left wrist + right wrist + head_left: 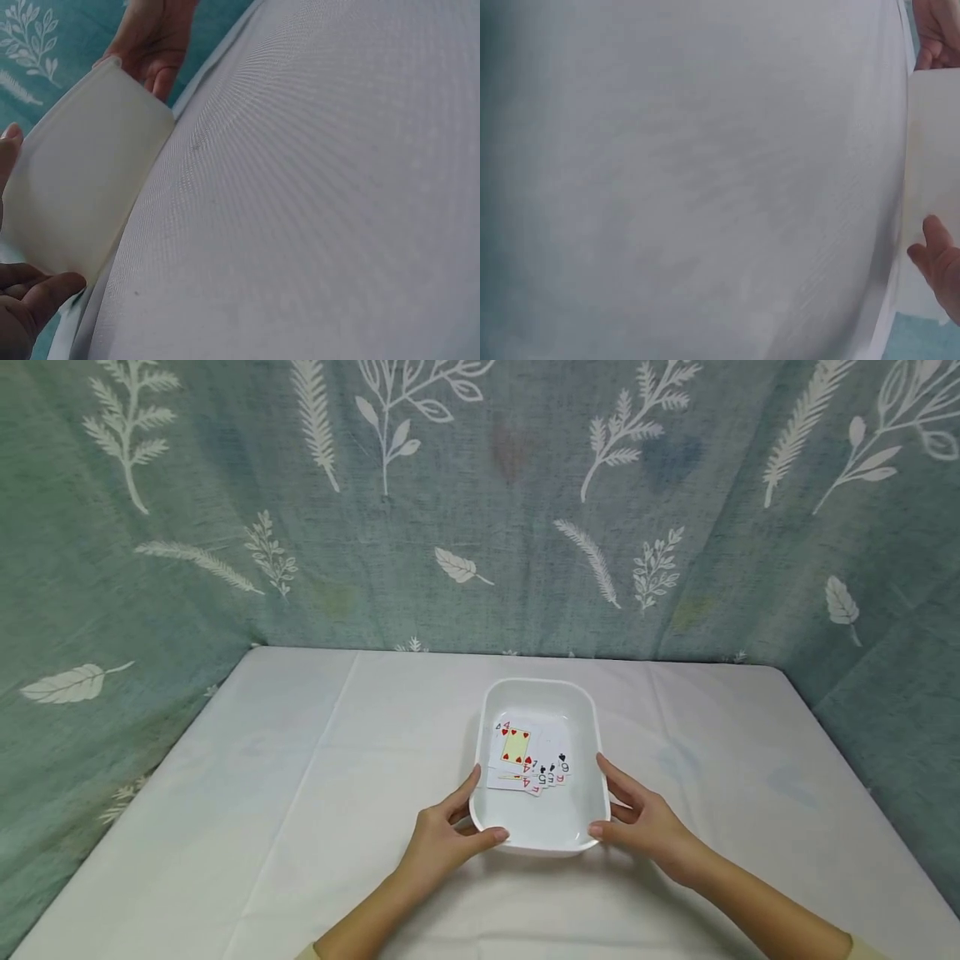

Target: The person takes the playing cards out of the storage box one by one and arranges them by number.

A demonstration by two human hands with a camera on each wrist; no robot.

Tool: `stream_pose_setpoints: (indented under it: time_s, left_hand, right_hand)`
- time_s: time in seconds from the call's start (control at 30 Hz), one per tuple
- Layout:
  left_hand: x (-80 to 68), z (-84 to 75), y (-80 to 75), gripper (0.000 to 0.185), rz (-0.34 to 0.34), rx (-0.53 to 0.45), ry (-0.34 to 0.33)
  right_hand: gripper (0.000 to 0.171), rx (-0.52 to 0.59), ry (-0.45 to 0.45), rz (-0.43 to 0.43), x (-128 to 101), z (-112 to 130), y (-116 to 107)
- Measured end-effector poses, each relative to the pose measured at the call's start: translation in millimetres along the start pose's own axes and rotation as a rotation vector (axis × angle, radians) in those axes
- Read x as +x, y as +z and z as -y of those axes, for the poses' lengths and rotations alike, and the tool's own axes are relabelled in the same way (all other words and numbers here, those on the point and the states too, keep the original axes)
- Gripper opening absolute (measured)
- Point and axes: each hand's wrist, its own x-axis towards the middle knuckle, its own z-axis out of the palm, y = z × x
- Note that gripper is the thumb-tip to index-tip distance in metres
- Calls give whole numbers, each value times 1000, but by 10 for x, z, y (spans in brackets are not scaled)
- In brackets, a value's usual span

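Observation:
A white rectangular tray [480, 727] sits on the white-clothed table [300, 793] in the head view. Inside it lie several playing cards [543, 774], fanned, with a four of hearts [516, 746] on top. My left hand [471, 814] holds the tray's near left corner, thumb on the front wall and fingers along the left side. My right hand [611, 802] holds the near right corner the same way. The left wrist view shows the tray's outer wall [90, 187], my left hand's thumb [41, 289] and the right hand [154, 45] beyond. The right wrist view shows the tray [934, 150] and my right hand's thumb [939, 259].
A teal curtain [480, 510] with white leaf prints hangs close behind the table and along both sides. Bare white cloth lies to the left and right of the tray. The table's back edge meets the curtain.

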Motion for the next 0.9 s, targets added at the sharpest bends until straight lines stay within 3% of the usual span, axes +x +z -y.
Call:
stream_pose_setpoints:
  time_s: [0.43,0.7,0.9]
  left_hand:
    - [27,34,55,81,40,6,20]
    - [59,133,83,77,4,-15,163]
    - [76,196,81,73,29,-25,244]
  right_hand:
    - [95,-27,1,9,-29,-10,-137]
    - [96,-41,-26,9,-16,-20,-154]
    - [93,-111,-58,-5,-24,0,-183]
